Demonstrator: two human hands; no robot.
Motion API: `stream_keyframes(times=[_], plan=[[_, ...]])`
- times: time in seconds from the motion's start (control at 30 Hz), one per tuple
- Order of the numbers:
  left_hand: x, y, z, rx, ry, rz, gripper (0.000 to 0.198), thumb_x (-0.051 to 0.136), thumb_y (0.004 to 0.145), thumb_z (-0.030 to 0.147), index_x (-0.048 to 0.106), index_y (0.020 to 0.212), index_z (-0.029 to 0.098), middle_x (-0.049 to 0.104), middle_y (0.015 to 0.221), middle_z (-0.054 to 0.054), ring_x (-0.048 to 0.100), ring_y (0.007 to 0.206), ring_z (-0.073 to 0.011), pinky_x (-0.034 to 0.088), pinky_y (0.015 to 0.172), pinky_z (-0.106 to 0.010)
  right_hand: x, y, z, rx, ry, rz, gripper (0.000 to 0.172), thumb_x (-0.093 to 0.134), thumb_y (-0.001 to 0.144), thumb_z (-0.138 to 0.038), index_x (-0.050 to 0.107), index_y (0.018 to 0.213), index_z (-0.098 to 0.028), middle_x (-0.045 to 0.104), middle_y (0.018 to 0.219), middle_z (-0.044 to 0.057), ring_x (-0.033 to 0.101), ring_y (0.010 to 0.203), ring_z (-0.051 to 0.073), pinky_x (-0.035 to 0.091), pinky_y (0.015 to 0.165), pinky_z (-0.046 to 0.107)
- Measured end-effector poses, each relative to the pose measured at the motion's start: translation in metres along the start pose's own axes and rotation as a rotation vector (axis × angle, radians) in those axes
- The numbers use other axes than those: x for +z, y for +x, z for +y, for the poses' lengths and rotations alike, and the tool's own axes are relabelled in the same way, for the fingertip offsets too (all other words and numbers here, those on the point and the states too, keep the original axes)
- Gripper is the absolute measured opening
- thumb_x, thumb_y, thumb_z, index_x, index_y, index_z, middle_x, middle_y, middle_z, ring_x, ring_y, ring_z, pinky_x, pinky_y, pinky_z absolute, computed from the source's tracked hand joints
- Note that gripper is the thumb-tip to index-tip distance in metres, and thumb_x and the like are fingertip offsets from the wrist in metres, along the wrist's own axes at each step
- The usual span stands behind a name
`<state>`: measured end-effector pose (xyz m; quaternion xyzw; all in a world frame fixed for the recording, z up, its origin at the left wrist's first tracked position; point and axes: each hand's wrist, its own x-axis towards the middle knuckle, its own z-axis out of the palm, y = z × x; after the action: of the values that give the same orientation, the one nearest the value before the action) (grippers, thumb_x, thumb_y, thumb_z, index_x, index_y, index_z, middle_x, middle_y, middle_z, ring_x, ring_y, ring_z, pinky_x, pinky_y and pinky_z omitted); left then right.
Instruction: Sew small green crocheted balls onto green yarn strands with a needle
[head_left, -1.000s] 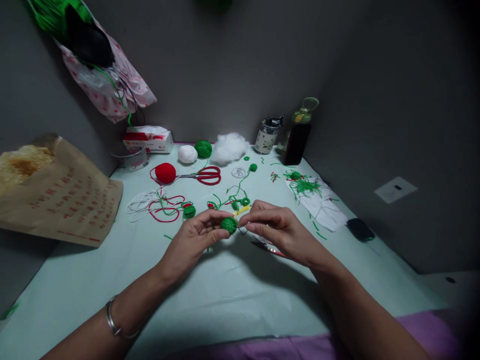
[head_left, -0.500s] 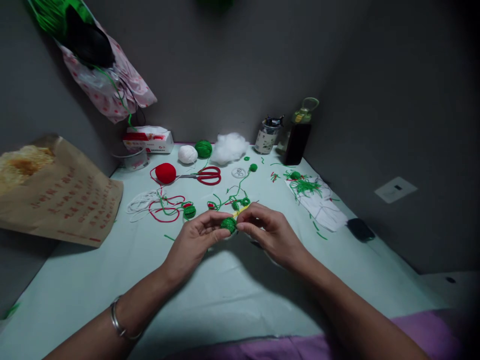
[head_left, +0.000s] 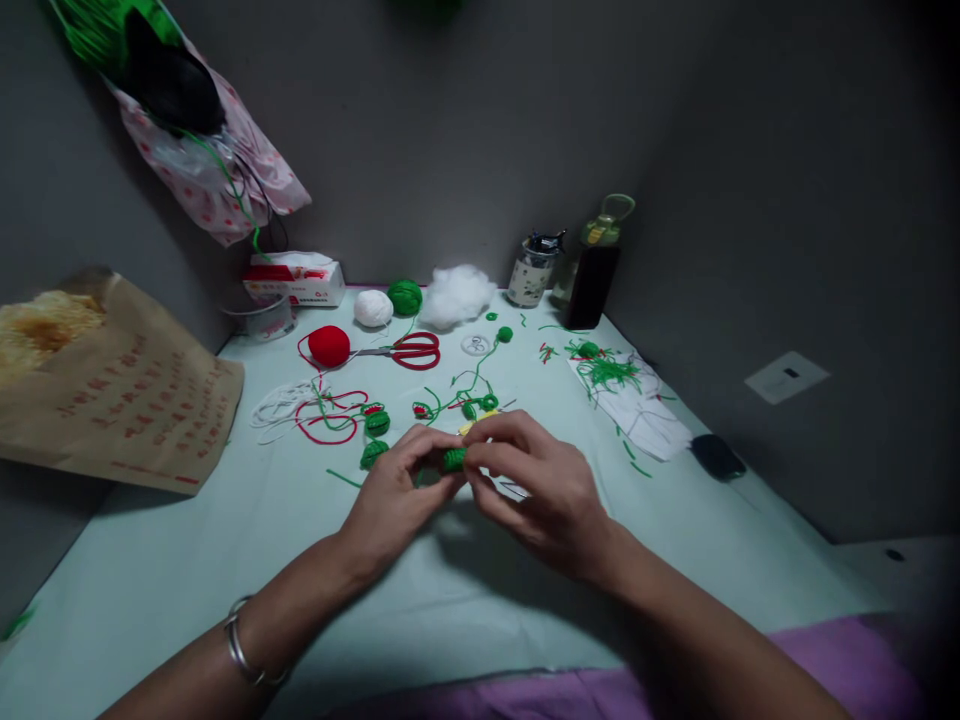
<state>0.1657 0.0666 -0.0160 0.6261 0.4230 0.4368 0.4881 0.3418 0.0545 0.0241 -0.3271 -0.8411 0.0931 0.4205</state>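
Between my two hands is a small green crocheted piece (head_left: 454, 459), partly covered by fingers. My left hand (head_left: 409, 480) pinches it from the left with thumb and fingers. On its right side, the closed fingertips of my right hand (head_left: 529, 480) press against it; whether they also hold a hook or needle is hidden. Just beyond the fingers lies something yellow (head_left: 480, 422). Small green crocheted balls (head_left: 377, 424) and a little red-and-green mouth-like piece (head_left: 421, 410) rest near my left hand.
Red-handled scissors (head_left: 416, 350), a red yarn ball (head_left: 328, 346), white stuffing (head_left: 457, 296) and loose yarn lie farther back. A paper bag (head_left: 165, 400) stands left. At right are a bottle (head_left: 594, 270), yarn scraps on paper (head_left: 645, 415) and a black object (head_left: 718, 457).
My right hand has turned and its fingers now cover more of the green piece. My left hand has shifted slightly, uncovering a green ball to its left.
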Motion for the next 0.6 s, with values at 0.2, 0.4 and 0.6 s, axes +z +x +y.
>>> stream_keyframes(times=[0.2,0.4,0.6], plan=[[-0.003,0.0,0.002,-0.064,0.05,-0.056,0.021,0.069,0.079,0.024,0.073,0.099,0.021,0.064,0.099,-0.006,0.06,0.092,-0.0214,0.045,0.084,-0.038,-0.028,0.004,0.0,0.524,0.911,0.008,0.008,0.052,0.1,-0.023,0.055,0.093,-0.021,0.06,0.062,-0.004,0.052,0.044,0.007,0.036,0.042,0.017],[-0.01,0.002,0.0,-0.192,-0.161,-0.054,0.027,0.075,0.077,0.027,0.069,0.104,0.023,0.066,0.096,-0.003,0.058,0.087,-0.0178,0.045,0.08,-0.034,-0.035,0.004,0.009,0.429,0.513,0.108,0.008,0.063,0.095,-0.024,0.067,0.089,-0.02,0.054,0.066,-0.003,0.046,0.055,0.007,0.036,0.049,0.02],[-0.011,0.003,-0.001,-0.181,-0.234,-0.015,0.027,0.078,0.075,0.027,0.069,0.1,0.023,0.066,0.096,-0.003,0.059,0.089,-0.0181,0.047,0.08,-0.032,-0.021,0.001,0.011,0.041,-0.117,-0.018,0.011,0.06,0.095,-0.015,0.071,0.093,-0.016,0.056,0.082,0.004,0.053,0.073,0.013,0.043,0.063,0.025]])
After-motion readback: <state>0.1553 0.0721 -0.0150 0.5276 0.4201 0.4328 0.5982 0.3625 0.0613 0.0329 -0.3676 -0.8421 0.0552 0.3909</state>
